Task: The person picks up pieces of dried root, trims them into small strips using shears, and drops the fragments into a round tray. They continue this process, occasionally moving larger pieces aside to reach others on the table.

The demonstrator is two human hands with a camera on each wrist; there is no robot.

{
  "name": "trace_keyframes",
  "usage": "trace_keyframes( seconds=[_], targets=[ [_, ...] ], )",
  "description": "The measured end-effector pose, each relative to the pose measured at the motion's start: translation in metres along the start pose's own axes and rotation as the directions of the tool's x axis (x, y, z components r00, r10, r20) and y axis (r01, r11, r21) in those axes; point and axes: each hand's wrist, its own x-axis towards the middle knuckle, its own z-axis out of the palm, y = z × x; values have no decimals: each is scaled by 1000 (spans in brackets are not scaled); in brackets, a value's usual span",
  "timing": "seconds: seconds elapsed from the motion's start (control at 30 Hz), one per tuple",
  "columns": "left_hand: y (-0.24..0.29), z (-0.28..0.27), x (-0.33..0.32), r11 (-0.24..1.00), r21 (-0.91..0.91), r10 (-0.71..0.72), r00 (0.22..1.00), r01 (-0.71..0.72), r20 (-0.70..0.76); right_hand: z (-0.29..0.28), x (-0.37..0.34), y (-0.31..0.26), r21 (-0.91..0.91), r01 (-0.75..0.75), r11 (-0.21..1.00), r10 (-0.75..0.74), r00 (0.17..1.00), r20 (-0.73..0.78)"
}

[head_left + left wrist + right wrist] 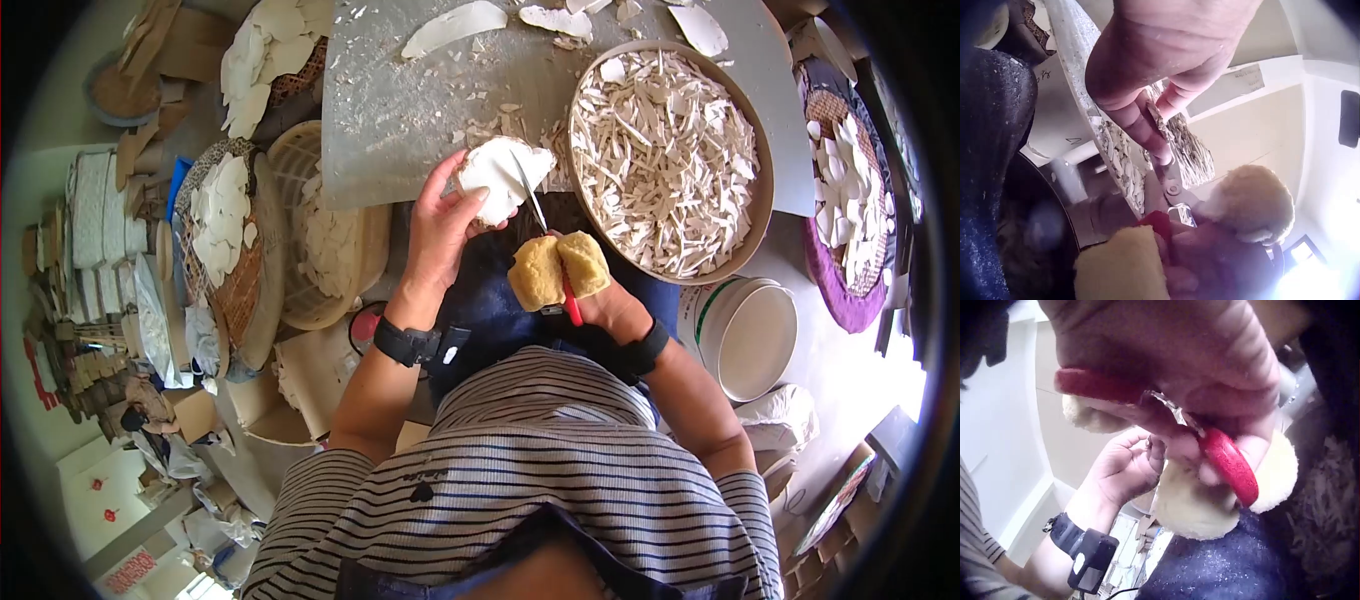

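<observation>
A white flat piece with a rough brownish edge (pixel 492 180) is pinched between the thumb and fingers of the left hand (pixel 440 225), above the gap at the table's near edge. Red-handled scissors (pixel 1230 464) are gripped by the right hand (pixel 597 300), their blades (pixel 528 190) lying across the piece's right part. Yellow padding (pixel 537 275) wraps the scissor handles or fingers; which one cannot be told. In the left wrist view the left hand (pixel 1160 69) holds the piece, its underside ridged (pixel 1190 150), close by the scissors' pivot (pixel 1173 187).
A round tray (pixel 765 190) heaped with cut white strips overhangs the grey table (pixel 400 110). Larger white pieces (pixel 455 27) lie at the table's far side. Baskets with white pieces (pixel 220 215) stand left and right; a white bucket (pixel 757 340) is at the lower right.
</observation>
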Motion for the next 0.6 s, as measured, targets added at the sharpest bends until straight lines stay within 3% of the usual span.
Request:
trace_keyframes(
  seconds=[0.03, 0.13, 0.17, 0.3, 0.4, 0.6],
  targets=[
    [1, -2, 3, 1000, 8, -22, 1000, 22, 3, 1, -1, 2, -104, -33, 994, 36, 999, 24],
    [5, -1, 8, 997, 51, -58, 998, 57, 9, 3, -2, -1, -110, -64, 992, 66, 998, 9],
    [10, 0, 9, 996, 64, -68, 997, 67, 26, 8, -1, 2, -15, -111, 994, 111, 994, 0],
    [18, -9, 17, 992, 77, -110, 986, 100, 129, 6, 5, 10, -87, -17, 996, 18, 1000, 7],
    [21, -5, 18, 974, 98, -211, 973, 202, 97, -5, 14, 9, -358, 126, 925, -144, 989, -22],
    [22, -14, 29, 954, 113, -293, 948, 279, 126, 1, 21, 9, 99, -148, 984, 153, 987, -46]
  ],
)
